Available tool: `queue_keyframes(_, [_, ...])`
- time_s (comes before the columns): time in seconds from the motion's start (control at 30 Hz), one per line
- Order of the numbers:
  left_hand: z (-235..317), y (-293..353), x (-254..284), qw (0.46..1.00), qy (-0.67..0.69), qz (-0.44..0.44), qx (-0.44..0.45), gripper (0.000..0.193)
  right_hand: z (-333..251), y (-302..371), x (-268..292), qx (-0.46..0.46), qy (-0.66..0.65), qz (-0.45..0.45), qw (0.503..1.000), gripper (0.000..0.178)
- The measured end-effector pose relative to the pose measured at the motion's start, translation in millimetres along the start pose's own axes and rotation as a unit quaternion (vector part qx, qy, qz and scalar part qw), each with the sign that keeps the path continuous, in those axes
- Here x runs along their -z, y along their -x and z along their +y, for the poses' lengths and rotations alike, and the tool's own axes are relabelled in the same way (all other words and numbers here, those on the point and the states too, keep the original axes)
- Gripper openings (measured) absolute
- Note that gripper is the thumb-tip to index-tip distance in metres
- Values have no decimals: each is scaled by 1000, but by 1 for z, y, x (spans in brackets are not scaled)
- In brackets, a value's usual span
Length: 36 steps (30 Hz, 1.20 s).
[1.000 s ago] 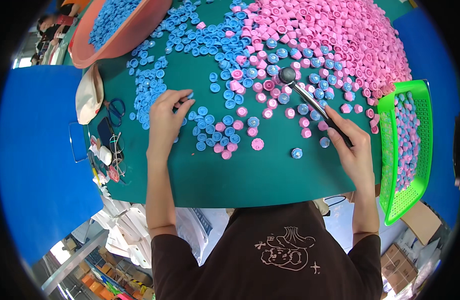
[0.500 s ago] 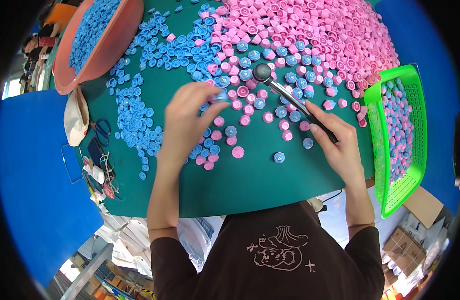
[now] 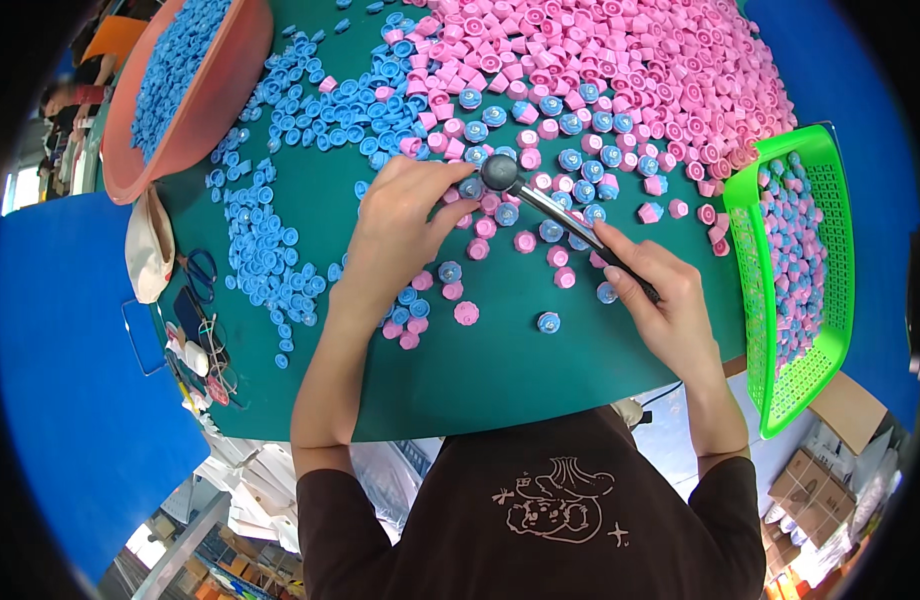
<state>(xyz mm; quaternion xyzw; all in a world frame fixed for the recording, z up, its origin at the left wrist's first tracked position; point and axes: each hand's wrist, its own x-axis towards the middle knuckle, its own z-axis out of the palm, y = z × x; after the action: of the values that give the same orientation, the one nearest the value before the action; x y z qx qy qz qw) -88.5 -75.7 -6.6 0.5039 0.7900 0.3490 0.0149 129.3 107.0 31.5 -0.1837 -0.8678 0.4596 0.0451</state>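
Note:
My left hand (image 3: 400, 225) has thumb and forefinger closed around a small blue swirl-shaped cap (image 3: 470, 188); whether a pink cup sits under it I cannot tell. Gripped in my right hand (image 3: 665, 300) is a small mallet (image 3: 560, 212) with a round black head, a shiny shaft and a black handle. The mallet's head is right beside the blue cap, by my left fingertips. Around both hands stand loose pink cups (image 3: 525, 242) and several joined pieces (image 3: 549, 322), blue on top of pink.
Pink cups (image 3: 620, 60) heap at the far right of the green table (image 3: 460, 380). Blue caps (image 3: 260, 230) spread leftward below an orange basin (image 3: 195, 140) of more caps. A green basket (image 3: 760, 280) holds joined pieces. Scissors (image 3: 200, 275) and a phone (image 3: 188, 312) lie at left.
My left hand has brought the blue cap slightly right, in among the pink cups. The mallet's head has shifted left and nearer, up to my left fingertips.

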Motion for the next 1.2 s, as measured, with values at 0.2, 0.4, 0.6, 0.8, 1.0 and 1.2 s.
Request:
queue_keyframes(0.2, [7, 18, 40, 995, -32, 66, 71, 29, -13, -2, -7, 140, 8, 58, 988, 45])
queue_keyframes(0.4, [-8, 61, 70, 972, -115, 129, 159, 12, -14, -2, -6, 105, 32, 23, 994, 46])
queue_keyframes(0.6, [10, 22, 15, 995, -79, 58, -8, 18, -3, -2, -9, 74, 0, 86, 994, 44])
queue_keyframes(0.8, [6, 1, -4, 997, -72, 24, -31, 21, 2, 7, -7, 55, 8, 73, 996, 44])
queue_keyframes(1.0, [4, -2, -9, 998, -52, 19, -6, 22, 6, 9, -6, 35, -20, 52, 998, 43])
queue_keyframes(1.2, [0, 2, -16, 998, -44, 35, 1, 26, 9, 7, -4, 35, -26, 49, 998, 44])
